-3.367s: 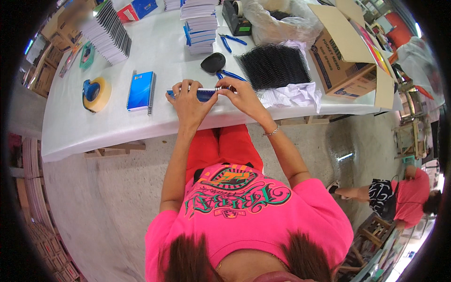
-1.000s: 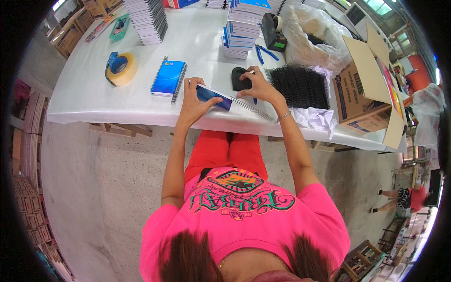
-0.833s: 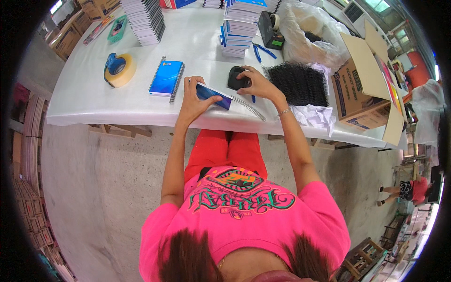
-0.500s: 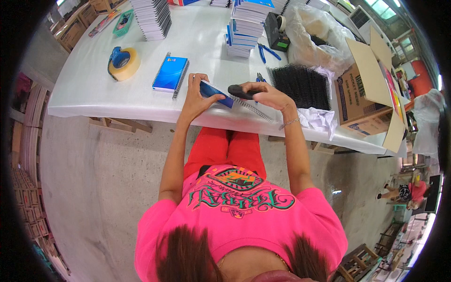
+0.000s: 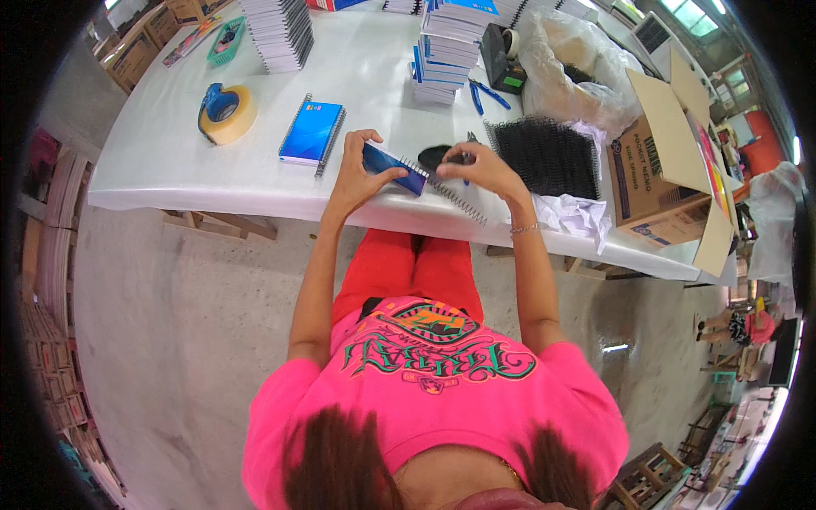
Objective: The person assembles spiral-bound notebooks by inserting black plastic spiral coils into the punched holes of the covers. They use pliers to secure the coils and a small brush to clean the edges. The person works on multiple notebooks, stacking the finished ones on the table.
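Observation:
My left hand [image 5: 361, 174] grips a small blue-covered notebook [image 5: 399, 172] between thumb and fingers, tilted up on its edge near the table's front. A thin spiral wire [image 5: 461, 202] runs along the notebook's right edge, and its loose end slants toward the table edge. At that wire, just beyond the notebook's corner, the fingers of my right hand [image 5: 480, 170] are pinched together. Behind these fingers is a dark rounded object [image 5: 433, 156]; whether my right hand touches it I cannot tell. Another bound blue notebook [image 5: 312, 132] lies flat to the left.
A tape roll [image 5: 228, 116] lies at left. Notebook stacks [image 5: 280, 34] stand at the back. Blue-handled pliers [image 5: 489, 96], a heap of black spiral wires [image 5: 544, 157], crumpled paper [image 5: 569, 217] and an open carton [image 5: 650, 183] occupy the right side.
My right fingers have shifted slightly and closed near the wire by the notebook's corner. More wire loops now show along the notebook's edge. The dark object is less covered by my hand.

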Tool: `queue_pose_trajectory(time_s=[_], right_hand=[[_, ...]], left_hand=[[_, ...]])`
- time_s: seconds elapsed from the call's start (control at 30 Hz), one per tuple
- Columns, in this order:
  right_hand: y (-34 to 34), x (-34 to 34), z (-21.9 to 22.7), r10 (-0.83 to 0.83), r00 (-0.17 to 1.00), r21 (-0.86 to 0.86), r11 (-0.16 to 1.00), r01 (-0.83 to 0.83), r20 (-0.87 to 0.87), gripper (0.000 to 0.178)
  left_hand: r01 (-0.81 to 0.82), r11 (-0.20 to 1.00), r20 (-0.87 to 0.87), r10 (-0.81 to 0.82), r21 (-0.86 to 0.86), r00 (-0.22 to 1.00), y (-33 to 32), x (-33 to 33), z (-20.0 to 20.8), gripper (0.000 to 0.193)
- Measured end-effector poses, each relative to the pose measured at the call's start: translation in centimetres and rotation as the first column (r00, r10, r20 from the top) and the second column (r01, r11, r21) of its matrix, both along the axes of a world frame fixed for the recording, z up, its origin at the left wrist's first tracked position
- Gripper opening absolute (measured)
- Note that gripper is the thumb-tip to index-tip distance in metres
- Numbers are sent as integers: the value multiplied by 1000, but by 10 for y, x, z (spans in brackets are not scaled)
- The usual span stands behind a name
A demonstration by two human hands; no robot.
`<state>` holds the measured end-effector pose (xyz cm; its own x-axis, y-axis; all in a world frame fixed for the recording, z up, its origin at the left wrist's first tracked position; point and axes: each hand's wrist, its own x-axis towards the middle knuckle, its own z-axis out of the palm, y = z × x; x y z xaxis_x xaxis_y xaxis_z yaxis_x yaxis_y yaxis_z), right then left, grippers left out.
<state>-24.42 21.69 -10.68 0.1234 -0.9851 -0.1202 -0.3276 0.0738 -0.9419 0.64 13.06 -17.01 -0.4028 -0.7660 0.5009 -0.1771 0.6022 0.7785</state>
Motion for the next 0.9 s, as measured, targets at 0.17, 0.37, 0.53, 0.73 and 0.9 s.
queue_pose_trajectory(time_s=[0.17,0.37,0.53,0.73,0.9], right_hand=[[4,8,1,83,990,11,996,-85,118,31],[2,7,-3,30,999,-13,999,-30,40,31],[1,13,2,-45,993,-13,999,44,-108,32],[10,22,12,3,885,71,997,-41,467,38],[-4,6,1,-98,991,44,995,94,91,29]], left_hand=[[15,991,-59,-7,131,998,0,1,0,95],[71,978,-130,-46,198,991,1,-2,2,109],[175,933,-226,-106,314,968,1,1,3,106],[184,951,-171,-144,250,975,4,1,3,95],[195,942,-145,-160,272,976,4,1,6,87]])
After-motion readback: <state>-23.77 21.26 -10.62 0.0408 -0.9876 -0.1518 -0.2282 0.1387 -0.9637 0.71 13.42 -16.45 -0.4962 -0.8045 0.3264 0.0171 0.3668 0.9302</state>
